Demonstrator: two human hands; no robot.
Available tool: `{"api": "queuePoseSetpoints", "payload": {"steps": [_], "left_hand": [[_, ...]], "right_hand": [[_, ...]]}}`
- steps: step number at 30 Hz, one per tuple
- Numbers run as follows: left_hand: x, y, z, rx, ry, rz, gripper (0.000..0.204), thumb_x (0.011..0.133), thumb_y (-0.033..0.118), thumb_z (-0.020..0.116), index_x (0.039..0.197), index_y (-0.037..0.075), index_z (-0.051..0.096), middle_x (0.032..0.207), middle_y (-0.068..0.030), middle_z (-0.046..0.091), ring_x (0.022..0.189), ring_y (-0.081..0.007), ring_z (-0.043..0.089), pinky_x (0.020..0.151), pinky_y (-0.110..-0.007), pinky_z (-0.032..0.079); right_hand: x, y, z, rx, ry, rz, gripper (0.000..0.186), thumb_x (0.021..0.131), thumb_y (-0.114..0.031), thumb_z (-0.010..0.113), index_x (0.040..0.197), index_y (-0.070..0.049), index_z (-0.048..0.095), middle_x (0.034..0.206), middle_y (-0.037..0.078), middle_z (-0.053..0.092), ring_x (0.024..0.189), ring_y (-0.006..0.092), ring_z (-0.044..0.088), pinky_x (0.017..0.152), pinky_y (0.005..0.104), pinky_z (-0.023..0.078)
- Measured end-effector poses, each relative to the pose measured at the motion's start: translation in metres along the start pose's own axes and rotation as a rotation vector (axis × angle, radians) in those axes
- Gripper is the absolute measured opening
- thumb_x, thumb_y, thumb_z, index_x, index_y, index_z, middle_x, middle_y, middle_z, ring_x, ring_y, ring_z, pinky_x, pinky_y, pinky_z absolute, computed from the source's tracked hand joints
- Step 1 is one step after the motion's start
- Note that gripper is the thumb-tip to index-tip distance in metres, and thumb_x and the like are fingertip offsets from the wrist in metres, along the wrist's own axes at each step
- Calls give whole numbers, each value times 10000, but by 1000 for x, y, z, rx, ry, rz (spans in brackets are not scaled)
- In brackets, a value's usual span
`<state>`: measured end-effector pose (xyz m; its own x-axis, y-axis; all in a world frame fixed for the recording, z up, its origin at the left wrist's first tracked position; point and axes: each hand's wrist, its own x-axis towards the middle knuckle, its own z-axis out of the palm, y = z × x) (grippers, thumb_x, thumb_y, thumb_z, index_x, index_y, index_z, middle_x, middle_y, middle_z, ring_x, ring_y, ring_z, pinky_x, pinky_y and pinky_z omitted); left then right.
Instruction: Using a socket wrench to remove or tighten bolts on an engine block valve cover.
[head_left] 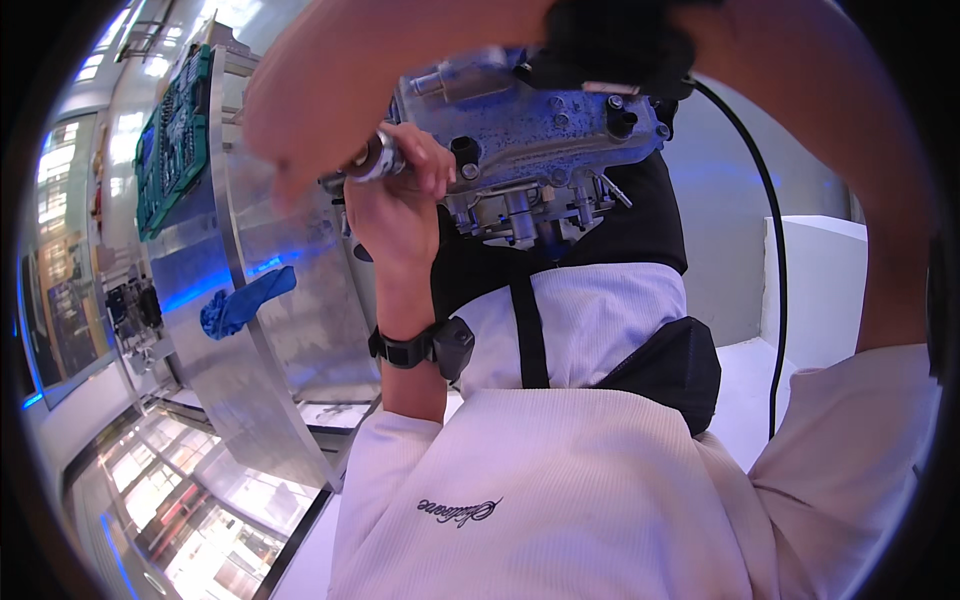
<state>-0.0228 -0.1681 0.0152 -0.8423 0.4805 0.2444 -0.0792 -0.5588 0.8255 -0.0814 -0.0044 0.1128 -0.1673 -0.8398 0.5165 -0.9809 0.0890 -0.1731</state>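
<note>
- A teal-green socket case [175, 145], filled with metal pieces, is seen at the far left.
- A crumpled blue cloth or glove [245, 302] is draped across an edge of the silvery metal counter [255, 400].
- The right hand [345, 80], blurred and close to the camera, is extended across the top toward the left; how far it is open, and whether anything is held, cannot be told.
- A silver cylindrical metal tool [384, 156] is positioned just beside the right fingers, at the left end of the engine part.
- The left hand [393, 212] is curled around this tool, its fingers bent near the casing.
- A grey metal engine part [550, 135], fitted with bolts and black plugs, is placed in front of the torso.
- A black cable [775, 255] is hung from the right wrist's black device [610, 50].
- A white block [825, 275] is seen at the right.
</note>
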Motion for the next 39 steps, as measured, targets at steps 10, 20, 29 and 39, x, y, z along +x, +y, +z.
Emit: {"api": "queuePoseSetpoints", "payload": {"steps": [10,20,29,39], "left_hand": [[-11,-16,8,51,113,146,439,990,394,424,1069,-27,521,801,-49,468,717,-157,425,691,-341,378],[-23,-19,11,181,267,165,383,926,309,593,1103,-29,551,909,-98,573,805,-184,519,763,-346,424],[-20,-10,13,366,75,144,279,924,101,605,1144,-25,489,953,-85,621,840,-135,576,767,-278,471],[-29,-4,17,495,275,293,308,838,-7,656,1120,-10,532,973,-162,644,918,-275,644,906,-477,487]], "right_hand": [[-28,-2,-46,-98,-356,489,209,852,-206,617,852,3,618,745,160,615,755,322,615,653,412,471],[-39,-111,-53,177,-533,923,183,799,-103,654,941,-36,560,743,143,612,736,349,618,641,441,462],[-52,-44,-76,-120,-313,463,61,839,-76,548,822,-18,555,699,95,529,763,265,554,728,377,441],[8,33,16,-236,81,-101,142,767,-85,623,897,-36,593,837,88,587,857,236,592,776,358,465]]}}
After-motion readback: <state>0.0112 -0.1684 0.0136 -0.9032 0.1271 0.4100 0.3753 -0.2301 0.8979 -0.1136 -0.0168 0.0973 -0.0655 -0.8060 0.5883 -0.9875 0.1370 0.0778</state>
